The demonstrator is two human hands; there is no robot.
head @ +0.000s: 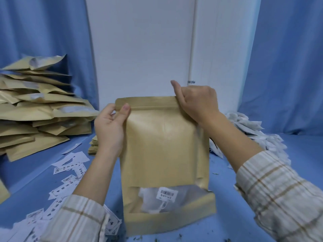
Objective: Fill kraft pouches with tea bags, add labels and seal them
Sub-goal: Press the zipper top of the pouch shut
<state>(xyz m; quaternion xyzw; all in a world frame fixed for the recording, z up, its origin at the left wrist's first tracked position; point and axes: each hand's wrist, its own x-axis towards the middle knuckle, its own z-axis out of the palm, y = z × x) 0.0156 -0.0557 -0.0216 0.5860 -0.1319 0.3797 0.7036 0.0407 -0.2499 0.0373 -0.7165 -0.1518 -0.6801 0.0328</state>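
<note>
A kraft pouch (162,147) stands upright on the blue table in front of me. Through its clear window near the bottom I see white tea bags (150,201) and a small barcode label (167,193). My left hand (110,126) pinches the pouch's top strip at the left corner, thumb in front. At the right corner my right hand (195,102) grips the same top strip, fingers curled over the edge. The pouch's mouth looks pressed flat along the zip line.
A tall heap of kraft pouches (38,105) fills the left side. A small stack of flat pouches (93,147) lies behind my left wrist. Paper labels (70,172) are scattered at the lower left. Loose white tea bags (258,137) are piled at the right. Blue curtains hang on both sides.
</note>
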